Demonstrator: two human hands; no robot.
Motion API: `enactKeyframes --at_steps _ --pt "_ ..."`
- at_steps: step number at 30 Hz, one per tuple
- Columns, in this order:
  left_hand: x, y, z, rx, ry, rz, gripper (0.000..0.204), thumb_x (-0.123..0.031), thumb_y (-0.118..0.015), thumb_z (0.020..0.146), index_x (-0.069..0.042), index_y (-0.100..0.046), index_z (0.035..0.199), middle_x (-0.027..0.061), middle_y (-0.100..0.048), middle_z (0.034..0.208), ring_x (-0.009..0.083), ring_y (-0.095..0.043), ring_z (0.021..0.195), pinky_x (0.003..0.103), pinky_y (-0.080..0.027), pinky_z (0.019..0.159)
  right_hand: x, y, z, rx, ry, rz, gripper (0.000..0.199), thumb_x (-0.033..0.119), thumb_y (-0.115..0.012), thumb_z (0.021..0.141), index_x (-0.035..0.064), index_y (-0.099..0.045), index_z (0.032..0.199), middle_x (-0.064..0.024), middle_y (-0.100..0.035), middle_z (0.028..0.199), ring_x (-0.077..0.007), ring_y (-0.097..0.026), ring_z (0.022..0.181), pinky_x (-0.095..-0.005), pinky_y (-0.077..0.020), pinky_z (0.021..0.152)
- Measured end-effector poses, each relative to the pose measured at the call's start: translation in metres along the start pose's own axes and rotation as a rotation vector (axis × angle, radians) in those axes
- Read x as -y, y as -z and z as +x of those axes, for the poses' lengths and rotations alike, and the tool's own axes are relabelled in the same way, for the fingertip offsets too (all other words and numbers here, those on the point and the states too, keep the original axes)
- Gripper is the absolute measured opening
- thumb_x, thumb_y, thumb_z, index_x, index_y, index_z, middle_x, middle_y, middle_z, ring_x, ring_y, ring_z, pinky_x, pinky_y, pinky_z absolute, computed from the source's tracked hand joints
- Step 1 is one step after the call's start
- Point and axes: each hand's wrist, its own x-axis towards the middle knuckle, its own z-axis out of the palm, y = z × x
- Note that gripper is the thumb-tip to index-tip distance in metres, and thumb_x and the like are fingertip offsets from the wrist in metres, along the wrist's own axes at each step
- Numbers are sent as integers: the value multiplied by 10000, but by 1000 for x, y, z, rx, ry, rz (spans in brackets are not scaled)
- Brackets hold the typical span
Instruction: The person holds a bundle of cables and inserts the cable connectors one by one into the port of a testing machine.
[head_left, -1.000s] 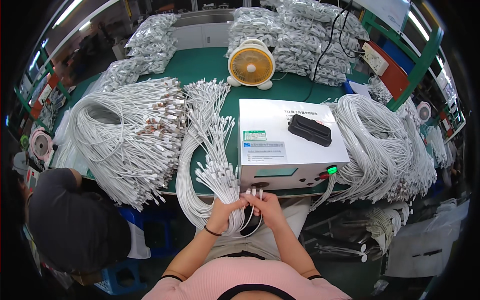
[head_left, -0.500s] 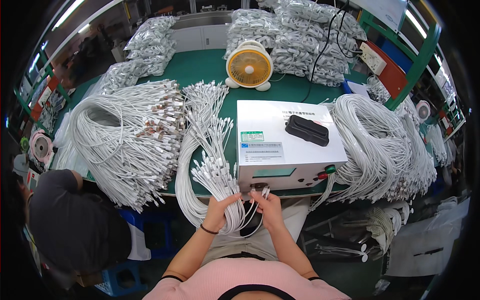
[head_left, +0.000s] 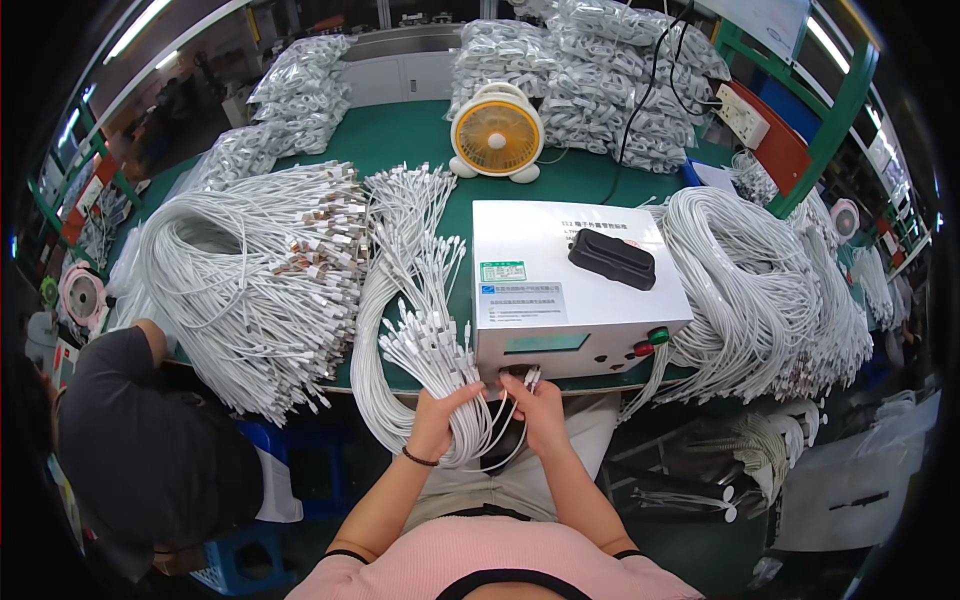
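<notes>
My left hand (head_left: 436, 424) is wrapped round a thick bundle of white charging cables (head_left: 425, 350), whose connector ends fan out above it on the table. Close beside it, my right hand (head_left: 538, 408) pinches a few white cable ends at the front face of a white tester box (head_left: 575, 250). Its fingertips hide whether a plug sits in the socket there. From the hands, loose cable loops hang below the table edge. The box carries a small screen (head_left: 545, 343), a red and a green button (head_left: 657, 337), and a black oblong case (head_left: 612, 260) on top.
Left of the bundle lies a large heap of white cables (head_left: 250, 270); another coil (head_left: 745, 290) is right of the box. Behind stand a yellow-and-white fan (head_left: 497, 133) and stacked bagged cables (head_left: 620, 90). A co-worker in a dark shirt (head_left: 150, 440) sits at the left.
My right hand's fingers have shifted slightly up toward the front of the tester box. The left hand keeps its grip on the bundle, almost unmoved.
</notes>
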Motion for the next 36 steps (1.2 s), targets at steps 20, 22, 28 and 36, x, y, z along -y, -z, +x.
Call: enactKeyframes --at_steps 20,22,28,36 --pt "13 2 -7 -95 144 -257 135 -79 -644 823 -18 -600 935 63 -626 799 159 -607 730 273 -492 670 -3 0 -1 -66 105 14 161 163 -660 843 2 -663 836 -31 -646 721 -45 -486 572 -193 -359 486" --pt "8 2 -5 -79 109 -220 175 -103 -641 831 -15 -595 975 71 -636 819 162 -614 738 277 -500 674 0 0 -2 -59 68 34 147 156 -663 838 9 -664 832 -32 -645 719 -44 -486 573 -195 -359 486" --pt "4 -2 -7 -97 104 -208 139 -57 -638 819 -14 -589 941 76 -630 806 167 -615 737 279 -497 663 1 4 -3 -33 58 31 138 147 -663 837 10 -663 840 -42 -651 736 -53 -504 591 -194 -379 505" --pt "8 4 -7 -84 93 -272 173 -41 -642 807 -5 -579 964 90 -630 834 187 -625 749 295 -514 692 2 0 -11 182 -2 139 131 88 -620 861 -11 -624 947 -80 -662 898 -116 -624 783 -222 -497 665"
